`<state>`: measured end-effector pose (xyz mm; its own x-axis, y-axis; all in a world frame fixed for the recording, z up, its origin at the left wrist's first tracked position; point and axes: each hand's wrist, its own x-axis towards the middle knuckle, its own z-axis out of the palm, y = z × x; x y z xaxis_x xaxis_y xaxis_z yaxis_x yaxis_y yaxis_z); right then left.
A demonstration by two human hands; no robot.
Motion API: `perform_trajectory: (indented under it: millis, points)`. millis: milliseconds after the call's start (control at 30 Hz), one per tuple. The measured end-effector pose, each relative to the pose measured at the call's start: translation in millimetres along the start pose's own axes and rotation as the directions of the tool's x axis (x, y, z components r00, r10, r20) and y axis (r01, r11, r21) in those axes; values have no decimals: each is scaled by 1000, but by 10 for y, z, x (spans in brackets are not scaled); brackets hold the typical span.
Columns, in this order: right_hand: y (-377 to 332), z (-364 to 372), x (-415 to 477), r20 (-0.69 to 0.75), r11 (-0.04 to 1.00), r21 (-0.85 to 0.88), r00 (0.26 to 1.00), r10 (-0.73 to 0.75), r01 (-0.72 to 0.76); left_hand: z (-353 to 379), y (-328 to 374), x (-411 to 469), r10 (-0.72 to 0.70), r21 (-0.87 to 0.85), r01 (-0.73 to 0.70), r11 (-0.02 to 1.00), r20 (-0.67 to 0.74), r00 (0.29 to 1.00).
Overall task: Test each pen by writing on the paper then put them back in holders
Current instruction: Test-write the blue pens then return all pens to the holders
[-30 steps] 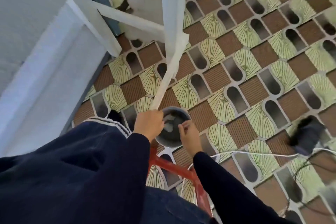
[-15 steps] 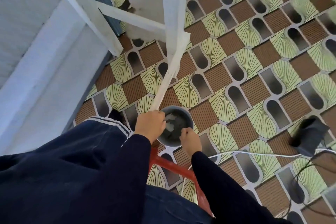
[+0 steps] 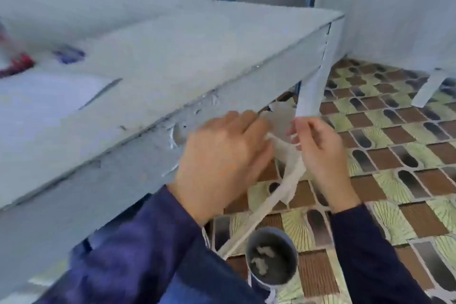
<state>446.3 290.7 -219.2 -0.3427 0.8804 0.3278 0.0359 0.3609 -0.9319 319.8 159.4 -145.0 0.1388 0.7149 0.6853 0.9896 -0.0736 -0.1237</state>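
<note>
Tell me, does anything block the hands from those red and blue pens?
Nothing visible on the white table. But the left hand and right hand both hold a crumpled white strip; the red and blue pens lie far left.

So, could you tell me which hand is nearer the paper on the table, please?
Left. The left hand is off the front edge of the table, right of the paper; the right hand is farther right still, beyond the left one.

The red thing [image 3: 17,66] and blue thing [image 3: 70,54] are too blurred to tell; the edge crops the paper [image 3: 37,103].
</note>
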Motion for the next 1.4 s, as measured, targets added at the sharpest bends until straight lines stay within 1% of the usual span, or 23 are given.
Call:
perform_trajectory:
  millis: [67,100,167,200,300,333,433,533,633,700,733,800,867,933,1000,1100,1200,1300,1400]
  points:
    - [-599,133,60,69,981,65,980,-186,181,-669,-169,33,-22,92,34,995,-129,991]
    - [-871,236,69,112,957,100,952,-284,273,-969,-270,18,-33,144,59,988,-171,985]
    - [-1349,494,68,182,884,165,867,-464,438,-1500,-489,-63,-71,255,126,959,-213,974]
    - [-1559,660,68,208,846,193,822,-530,497,-1728,-615,-125,-101,308,167,936,-221,970]
    - [-2060,1259,67,311,758,204,693,-650,620,-2263,-1019,-389,-219,430,291,855,-211,953]
    - [-2187,1478,76,360,742,181,659,-661,646,-2390,-1170,-494,-258,470,325,820,-202,945]
    - [-2435,2101,128,521,715,101,575,-631,692,-2633,-1623,-823,-385,549,404,732,-156,910]
    - [-2591,2632,201,623,622,42,466,-628,782,-2702,-2063,-1114,-537,581,486,653,-97,838]
    - [-2676,3128,287,733,516,7,346,-585,857,-2698,-2462,-1302,-675,631,509,586,33,737]
    - [-2717,3444,322,796,453,1,273,-539,891,-2698,-2692,-1379,-738,678,487,550,121,664]
    - [-2739,3584,328,819,424,8,238,-522,905,-2707,-2795,-1413,-766,683,498,533,140,628]
    - [-2783,3858,319,855,388,40,170,-490,921,-2754,-2993,-1510,-830,657,584,477,118,545]
    - [-2823,4133,293,890,377,80,104,-444,923,-2819,-3147,-1639,-887,612,686,394,57,458]
    - [-2863,4419,257,922,371,130,26,-386,919,-2892,-3243,-1786,-914,575,749,329,-3,405]
    - [-2907,4674,204,931,372,181,-38,-362,910,-2961,-3292,-1934,-917,555,777,297,-61,394]
    - [-2950,4970,100,905,390,267,-90,-416,881,-3057,-3334,-2093,-911,543,796,266,-129,392]
    - [-2923,5140,-4,867,390,320,-101,-488,864,-3120,-3367,-2149,-905,521,818,242,-181,384]
    - [-2869,5218,-68,866,354,314,-113,-487,881,-3147,-3398,-2161,-902,511,829,229,-209,378]
    - [-2849,5213,-128,861,399,334,-104,-497,854,-3142,-3399,-2163,-898,510,829,227,-219,381]
